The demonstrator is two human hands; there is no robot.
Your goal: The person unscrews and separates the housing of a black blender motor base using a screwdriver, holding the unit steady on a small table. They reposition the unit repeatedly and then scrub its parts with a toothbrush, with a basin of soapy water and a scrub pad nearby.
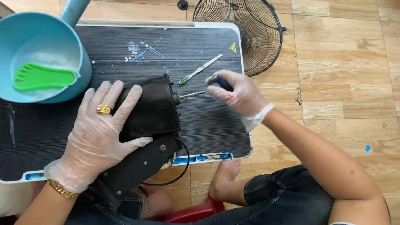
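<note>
A: Wooden floor, dark desk (pixel 48 136). Left hand (pixel 99 134) spread flat on the motor (pixel 152 107), near the front edge.

B: Right hand (pixel 237 94) pinching a blue-handled tool (pixel 222 82), by the right edge.

1. A thin, clear disposable glove is worn on the left hand (pixel 99 134); a gold ring shows through it, and a gold chain bracelet is worn at the wrist.
2. A matching glove is worn on the right hand (pixel 237 95).
3. Dark denim shorts are worn, with bare feet.
</note>
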